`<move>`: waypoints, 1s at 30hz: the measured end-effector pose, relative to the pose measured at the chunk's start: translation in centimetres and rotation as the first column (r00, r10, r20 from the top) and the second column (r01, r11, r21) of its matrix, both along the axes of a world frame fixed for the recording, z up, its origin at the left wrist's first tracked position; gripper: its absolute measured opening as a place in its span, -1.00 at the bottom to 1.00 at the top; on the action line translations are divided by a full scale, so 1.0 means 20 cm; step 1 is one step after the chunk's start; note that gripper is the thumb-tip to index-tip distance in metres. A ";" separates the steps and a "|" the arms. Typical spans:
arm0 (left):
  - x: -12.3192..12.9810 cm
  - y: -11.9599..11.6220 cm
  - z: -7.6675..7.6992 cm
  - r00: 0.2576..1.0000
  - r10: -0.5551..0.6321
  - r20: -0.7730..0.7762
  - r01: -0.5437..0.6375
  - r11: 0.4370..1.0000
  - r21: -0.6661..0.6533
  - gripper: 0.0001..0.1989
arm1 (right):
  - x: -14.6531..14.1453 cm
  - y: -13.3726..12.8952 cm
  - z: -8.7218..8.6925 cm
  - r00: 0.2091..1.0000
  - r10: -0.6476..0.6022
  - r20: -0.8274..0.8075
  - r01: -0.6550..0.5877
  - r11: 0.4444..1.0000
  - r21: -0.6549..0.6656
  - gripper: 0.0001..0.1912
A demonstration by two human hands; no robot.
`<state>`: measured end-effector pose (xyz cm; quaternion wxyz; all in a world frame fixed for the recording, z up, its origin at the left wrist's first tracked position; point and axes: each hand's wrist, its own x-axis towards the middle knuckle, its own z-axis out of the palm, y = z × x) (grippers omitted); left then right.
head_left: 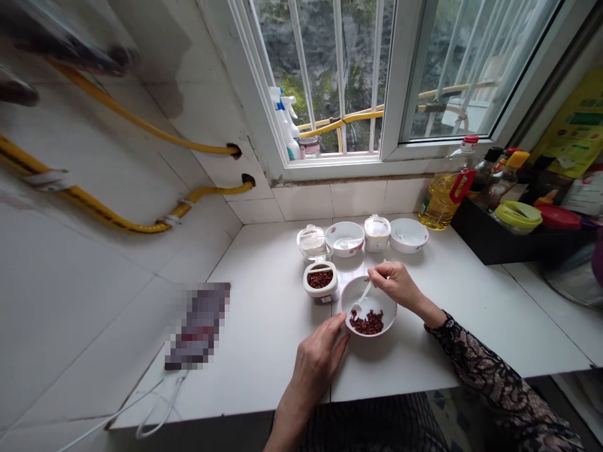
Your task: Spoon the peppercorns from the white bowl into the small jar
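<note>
My right hand pinches the handle of a small white spoon, whose head dips into a white bowl. Dark red dried bits, like Sichuan peppercorns, lie in the lower part of that bowl. At its left rim, my left hand holds the bowl with fingers and thumb. Just left of the bowl stands a white seasoning jar filled with the same red bits. Behind are a second jar with a clear lid, a bowl, another jar and another bowl.
On the white counter, a pixelated dark object with a white cable lies left. An oil bottle stands at the back right beside a black rack of bottles and tubs. Yellow pipes run along the left wall; a barred window is behind.
</note>
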<state>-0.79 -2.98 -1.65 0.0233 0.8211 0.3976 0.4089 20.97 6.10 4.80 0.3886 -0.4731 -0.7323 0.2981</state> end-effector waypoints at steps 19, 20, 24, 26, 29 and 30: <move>0.00 0.00 -0.01 1.000 -0.004 0.009 0.004 1.000 0.021 -0.66 | -0.08 0.10 0.09 0.983 -0.105 -0.151 0.117 0.990 0.076 -0.50; 0.00 0.00 -0.01 1.000 -0.004 0.008 0.004 1.000 0.021 -0.66 | -0.10 0.11 0.12 0.987 -0.114 -0.113 0.133 0.976 0.172 -0.51; 0.01 0.00 0.00 1.000 -0.003 0.010 0.003 1.000 0.017 -0.66 | -0.20 0.14 0.23 0.981 -0.182 0.064 0.107 0.790 0.604 -0.54; 0.01 0.01 0.00 1.000 -0.002 0.016 0.001 1.000 0.020 -0.65 | -0.24 0.13 0.26 0.964 -0.199 0.174 0.013 0.691 0.723 -0.57; 0.01 0.01 -0.01 1.000 0.004 0.011 -0.004 1.000 0.016 -0.64 | -0.29 0.11 0.27 0.918 -0.217 0.331 -0.131 0.624 0.771 -0.60; 0.01 0.00 -0.01 1.000 0.006 0.010 -0.006 1.000 0.014 -0.64 | -0.29 0.10 0.27 0.907 -0.218 0.361 -0.156 0.623 0.767 -0.60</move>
